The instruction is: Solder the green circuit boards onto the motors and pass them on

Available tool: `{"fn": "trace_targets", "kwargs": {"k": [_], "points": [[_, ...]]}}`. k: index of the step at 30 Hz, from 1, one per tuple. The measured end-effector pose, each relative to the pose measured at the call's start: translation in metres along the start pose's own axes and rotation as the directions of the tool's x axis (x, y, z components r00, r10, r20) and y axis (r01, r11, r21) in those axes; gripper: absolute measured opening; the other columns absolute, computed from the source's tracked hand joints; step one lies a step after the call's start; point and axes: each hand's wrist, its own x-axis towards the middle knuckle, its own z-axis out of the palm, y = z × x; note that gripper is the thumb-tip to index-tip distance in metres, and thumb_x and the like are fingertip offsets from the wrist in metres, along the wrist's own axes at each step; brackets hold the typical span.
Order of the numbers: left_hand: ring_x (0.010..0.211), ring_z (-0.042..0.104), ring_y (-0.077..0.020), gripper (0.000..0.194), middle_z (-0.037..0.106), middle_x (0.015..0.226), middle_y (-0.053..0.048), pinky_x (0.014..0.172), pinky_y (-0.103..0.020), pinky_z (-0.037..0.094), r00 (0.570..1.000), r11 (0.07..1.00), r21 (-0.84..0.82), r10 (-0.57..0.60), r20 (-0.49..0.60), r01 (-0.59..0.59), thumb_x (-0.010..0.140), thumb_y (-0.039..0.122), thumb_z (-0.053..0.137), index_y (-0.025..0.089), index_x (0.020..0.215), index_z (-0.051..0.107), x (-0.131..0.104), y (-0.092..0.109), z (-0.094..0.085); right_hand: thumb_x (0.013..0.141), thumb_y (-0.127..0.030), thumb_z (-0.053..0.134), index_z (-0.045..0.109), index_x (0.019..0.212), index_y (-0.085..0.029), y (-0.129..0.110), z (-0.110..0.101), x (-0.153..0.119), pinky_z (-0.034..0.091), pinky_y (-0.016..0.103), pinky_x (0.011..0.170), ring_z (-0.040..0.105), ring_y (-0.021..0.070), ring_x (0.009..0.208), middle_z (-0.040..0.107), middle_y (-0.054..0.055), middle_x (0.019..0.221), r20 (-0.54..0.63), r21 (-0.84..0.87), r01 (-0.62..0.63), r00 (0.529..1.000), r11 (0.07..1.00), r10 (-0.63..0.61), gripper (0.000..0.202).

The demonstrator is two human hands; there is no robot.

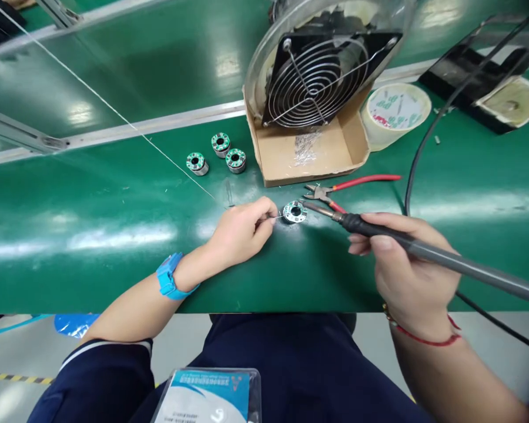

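**Two hands meet at one small ring**

I see my left hand (242, 229) resting on the green desk (92, 235). Its fingers are pinched tight on a thin wire (114, 114). The wire runs from far left, down over the desk, to my fingertips. I think the hand lies flat so the wire end stays steady.

The wire end points at a small round ring (295, 212). The ring sits on the desk, just right of my left hand, in the middle of the scene.

My right hand (405, 270) is closed around a long grey iron (423, 249), held like a pen. Its tip touches or nearly touches the ring from the right; I cannot tell which. A pen hold lets the tip go just where I want.

Three more rings (220, 154) sit farther away, to the left, out of the way.

Red cutters (348, 187) lie just behind the ring, close to reach. A fan (321, 76) stands in a cardboard box (308, 155) at the far side, facing the ring, maybe to pull smoke away. A tape roll (397, 111) sits to its right.
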Motion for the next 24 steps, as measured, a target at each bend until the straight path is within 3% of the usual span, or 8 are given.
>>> {"fn": "trace_targets", "kwargs": {"k": [5, 10, 17, 22, 24], "points": [[0.051, 0.041, -0.0069, 0.01, 0.048, 0.059, 0.008, 0.054, -0.022, 0.032, 0.999, 1.0, 0.011, 0.002, -0.046, -0.002, 0.085, 0.01, 0.05, 0.019, 0.081, 0.053, 0.0, 0.001, -0.002, 0.087, -0.022, 0.069, 0.075, 0.098, -0.021, 0.005, 0.0, 0.001, 0.054, 0.022, 0.049, 0.066, 0.0111, 0.057, 0.072, 0.002, 0.075, 0.016, 0.117, -0.021, 1.0, 0.993, 0.019, 0.013], [0.051, 0.041, -0.0062, 0.011, 0.047, 0.059, 0.008, 0.054, -0.022, 0.032, 0.999, 1.0, -0.003, 0.001, -0.051, -0.001, 0.083, 0.008, 0.051, 0.018, 0.081, 0.053, 0.001, 0.001, 0.0, 0.088, -0.024, 0.068, 0.075, 0.099, -0.02, 0.008, -0.003, 0.005, 0.055, 0.021, 0.05, 0.067, 0.0105, 0.058, 0.072, 0.003, 0.076, 0.074, 0.122, -0.092, 0.994, 0.988, 0.084, 0.014], [0.054, 0.044, -0.0069, 0.012, 0.05, 0.063, 0.007, 0.055, -0.022, 0.034, 1.0, 1.0, 0.02, 0.007, -0.026, -0.007, 0.084, 0.006, 0.051, 0.019, 0.083, 0.053, 0.005, 0.003, 0.006, 0.088, -0.026, 0.069, 0.075, 0.098, -0.017, 0.008, -0.004, 0.008, 0.056, 0.02, 0.048, 0.068, 0.0113, 0.056, 0.072, 0.003, 0.072, 0.061, 0.072, -0.059, 0.997, 0.996, 0.055, 0.015], [0.062, 0.05, -0.007, 0.01, 0.053, 0.073, 0.004, 0.057, -0.02, 0.039, 0.998, 0.975, -0.221, -0.029, -0.062, 0.015, 0.09, 0.011, 0.05, 0.018, 0.096, 0.053, 0.011, -0.005, 0.009, 0.087, -0.02, 0.069, 0.075, 0.099, -0.017, 0.001, -0.004, 0.014, 0.057, 0.019, 0.048, 0.07, 0.011, 0.058, 0.073, 0.002, 0.073, 0.087, 0.029, 0.003, 0.996, 1.0, -0.006, 0.014], [0.061, 0.049, -0.0063, 0.024, 0.053, 0.077, 0.004, 0.056, -0.02, 0.04, 1.0, 0.951, -0.308, -0.023, -0.008, 0.02, 0.089, 0.011, 0.054, 0.018, 0.112, 0.053, 0.014, -0.008, 0.012, 0.086, -0.018, 0.07, 0.075, 0.098, -0.017, -0.003, -0.004, 0.018, 0.056, 0.019, 0.048, 0.069, 0.0099, 0.057, 0.073, 0.001, 0.072, 0.091, 0.003, 0.035, 0.995, 0.999, -0.035, 0.013]]}}
